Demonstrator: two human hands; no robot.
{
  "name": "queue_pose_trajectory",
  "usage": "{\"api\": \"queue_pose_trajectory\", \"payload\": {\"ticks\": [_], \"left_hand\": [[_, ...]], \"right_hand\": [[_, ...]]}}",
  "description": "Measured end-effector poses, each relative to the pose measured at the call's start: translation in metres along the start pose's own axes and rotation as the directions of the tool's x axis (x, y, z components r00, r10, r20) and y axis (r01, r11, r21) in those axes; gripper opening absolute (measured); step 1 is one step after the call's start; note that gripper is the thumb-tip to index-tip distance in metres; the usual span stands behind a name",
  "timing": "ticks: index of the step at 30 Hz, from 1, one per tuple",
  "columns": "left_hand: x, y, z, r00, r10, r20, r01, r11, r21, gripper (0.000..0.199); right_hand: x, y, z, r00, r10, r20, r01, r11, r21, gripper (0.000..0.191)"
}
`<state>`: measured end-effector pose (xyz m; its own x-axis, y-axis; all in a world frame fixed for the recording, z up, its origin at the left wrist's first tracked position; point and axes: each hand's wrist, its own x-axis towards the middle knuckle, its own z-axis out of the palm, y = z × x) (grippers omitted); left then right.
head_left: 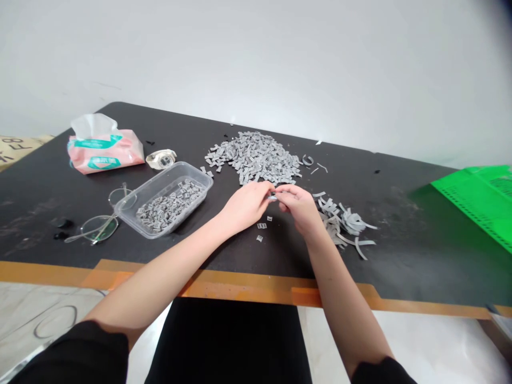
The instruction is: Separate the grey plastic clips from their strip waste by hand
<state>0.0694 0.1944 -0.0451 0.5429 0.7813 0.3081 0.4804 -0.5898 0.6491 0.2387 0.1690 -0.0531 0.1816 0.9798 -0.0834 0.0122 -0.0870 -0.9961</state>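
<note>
My left hand (248, 205) and my right hand (296, 205) meet fingertip to fingertip over the dark table. Between them is a small grey piece (272, 197), pinched by both hands and mostly covered by the fingers. Just beyond lies a heap of grey pieces (262, 157). Several small grey buckles (261, 225) rest on the table below my hands. To the left, a clear plastic tub (192, 205) holds many similar buckles. Grey strips (348, 221) lie in a loose pile beside my right wrist.
A pink tissue pack (106, 152), a whitish roll-like item (161, 159) and eyeglasses (98, 228) are at the left. A green sheet (480, 197) covers the right side. Orange tape (248, 285) runs along the front edge of the table (408, 213). A wall stands behind.
</note>
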Motion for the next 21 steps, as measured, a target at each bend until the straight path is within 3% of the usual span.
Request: {"api": "queue_pose_trajectory", "payload": {"ticks": [2, 3, 5, 7, 10, 13, 16, 18, 21], "left_hand": [[0.003, -0.001, 0.000, 0.990, -0.128, -0.055, 0.101, 0.930, -0.354, 0.016], [0.005, -0.002, 0.000, 0.977, -0.207, -0.048, 0.147, 0.822, -0.550, 0.017], [0.008, -0.003, -0.002, 0.940, -0.339, 0.035, 0.215, 0.511, -0.832, 0.016], [0.010, -0.003, -0.004, 0.895, -0.423, 0.140, 0.258, 0.236, -0.937, 0.014], [0.010, -0.002, -0.007, 0.837, -0.485, 0.253, 0.313, 0.047, -0.949, 0.012], [0.010, -0.002, -0.009, 0.819, -0.484, 0.309, 0.358, 0.010, -0.934, 0.013], [0.010, -0.003, -0.007, 0.828, -0.468, 0.308, 0.370, 0.043, -0.928, 0.014], [0.009, -0.003, -0.005, 0.847, -0.463, 0.260, 0.355, 0.130, -0.926, 0.013], [0.008, -0.003, -0.001, 0.885, -0.445, 0.137, 0.305, 0.332, -0.893, 0.015]], "right_hand": [[0.002, 0.001, 0.001, 0.999, -0.022, 0.032, 0.020, 0.998, 0.067, 0.025], [0.002, 0.002, 0.002, 0.998, -0.040, 0.051, 0.035, 0.996, 0.085, 0.026], [0.001, 0.002, 0.006, 0.989, -0.113, 0.096, 0.105, 0.991, 0.088, 0.027], [-0.001, 0.004, 0.010, 0.966, -0.226, 0.126, 0.220, 0.974, 0.058, 0.026], [-0.004, 0.006, 0.013, 0.927, -0.358, 0.110, 0.363, 0.931, -0.031, 0.018], [-0.005, 0.007, 0.011, 0.926, -0.373, 0.055, 0.377, 0.921, -0.102, 0.010], [-0.005, 0.004, 0.008, 0.948, -0.315, 0.046, 0.319, 0.943, -0.099, 0.011], [-0.005, 0.002, 0.007, 0.964, -0.260, 0.054, 0.264, 0.961, -0.087, 0.013], [-0.004, 0.001, 0.007, 0.984, -0.175, 0.042, 0.177, 0.983, -0.051, 0.015]]}}
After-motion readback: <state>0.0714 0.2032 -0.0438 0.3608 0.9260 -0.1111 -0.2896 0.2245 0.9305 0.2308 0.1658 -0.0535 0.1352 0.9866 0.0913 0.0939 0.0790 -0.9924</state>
